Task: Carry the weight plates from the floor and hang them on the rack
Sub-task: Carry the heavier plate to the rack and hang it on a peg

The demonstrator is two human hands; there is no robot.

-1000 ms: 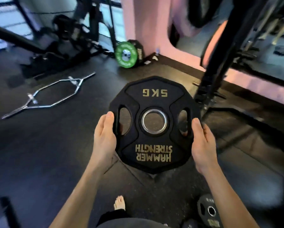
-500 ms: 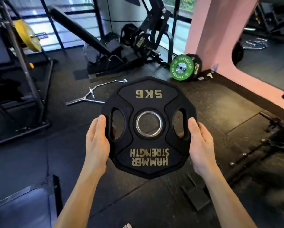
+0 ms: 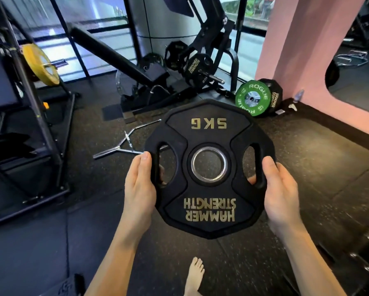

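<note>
Head view has swung left: the green plate (image 3: pixel 251 98) that sat far behind my black 5 kg plate (image 3: pixel 209 167) is now just right of it. Left hand (image 3: pixel 139 186) and right hand (image 3: pixel 280 189) still pinch its side slots, up off the floor; I am turning toward a rack.

The view has swung left, bringing a yellow plate (image 3: pixel 40 64) and perhaps a rack frame (image 3: pixel 32 99) into sight.
</note>
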